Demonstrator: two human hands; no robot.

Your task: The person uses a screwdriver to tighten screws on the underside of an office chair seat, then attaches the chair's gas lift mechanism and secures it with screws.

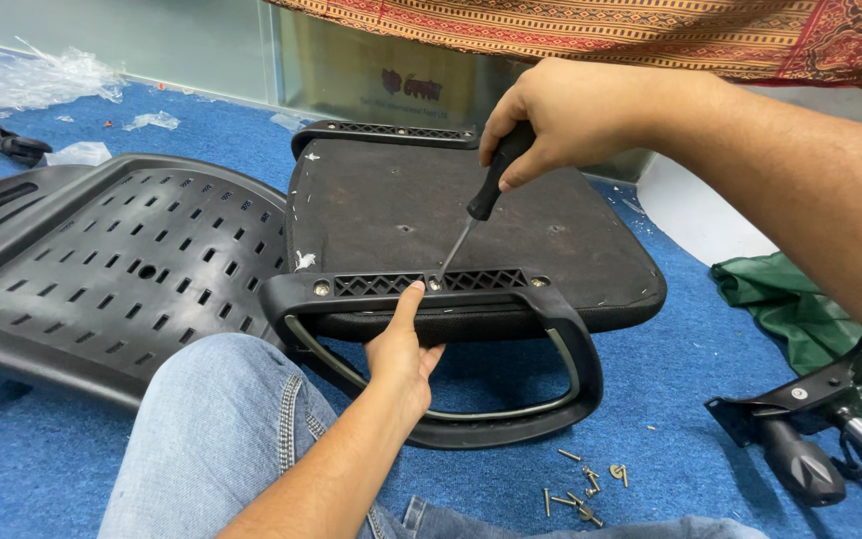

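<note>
An upturned black chair seat (431, 220) lies on blue carpet. A black armrest loop (511, 399) is fixed along its near edge by a lattice bracket (391, 284). My right hand (561, 115) grips the black handle of a screwdriver (476, 210), whose tip rests on a screw in the middle of the bracket. My left hand (401, 354) rests on the armrest from below, with its thumb pressed up next to the screwdriver tip. My knee in blue jeans (221, 429) is at the lower left.
A perforated black chair backrest (122, 269) lies to the left. Several loose screws (581, 489) lie on the carpet at the bottom right. A black chair mechanism with a metal rod (810, 429) and green cloth (780, 299) are at the right. Crumpled plastic wrap (42, 80) lies far left.
</note>
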